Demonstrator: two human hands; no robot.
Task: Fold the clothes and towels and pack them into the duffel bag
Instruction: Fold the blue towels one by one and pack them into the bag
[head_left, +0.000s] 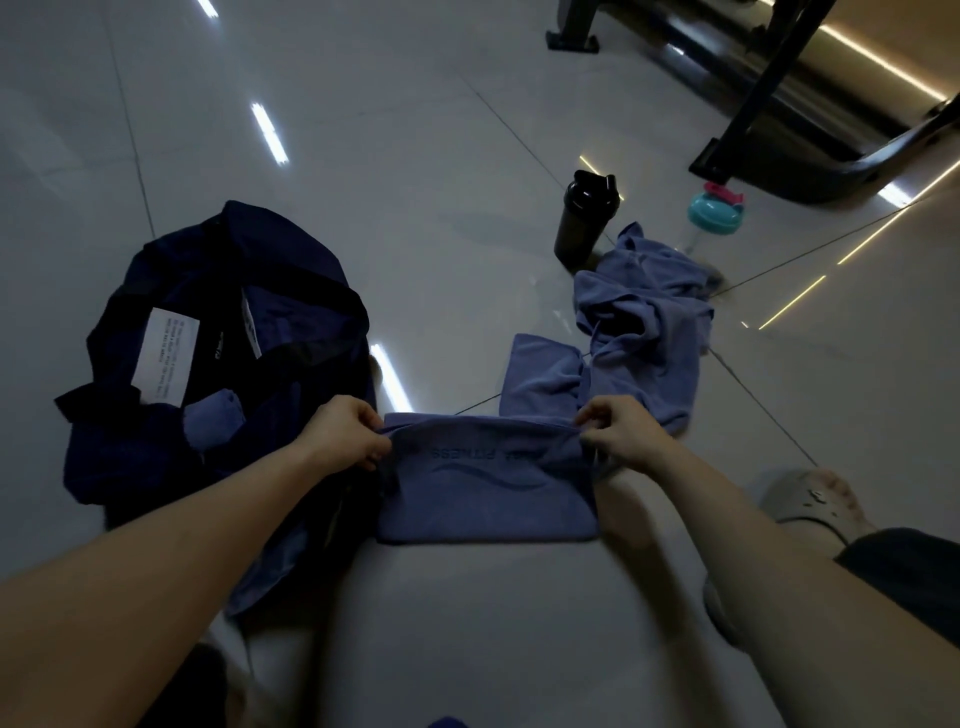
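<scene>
Nearest, at 6 o'clock on the glossy pale tiled floor (441, 623), lies a blue-violet terry towel with dark printed lettering (488, 488), folded into a flat rectangle. The left hand (345, 434) pinches its far left corner and the right hand (621, 434) its far right corner, fingers curled tight on the cloth at both ends, the edge drawn taut between them. At 9 o'clock, touching the towel's left side, the dark navy fabric duffel bag (130, 457) gapes open, with a small rolled blue cloth (213, 421) already inside near a white label. Just beyond the towel, at 1 o'clock, a crumpled blue towel heap (644, 312) sprawls unfolded; whether its nearer flap belongs to the held towel I cannot tell. Farther off stand a black shaker bottle (584, 218) and a teal-lidded bottle (714, 213). By my reckoning the job is partway: one piece packed, one nearly folded, the heap left.
</scene>
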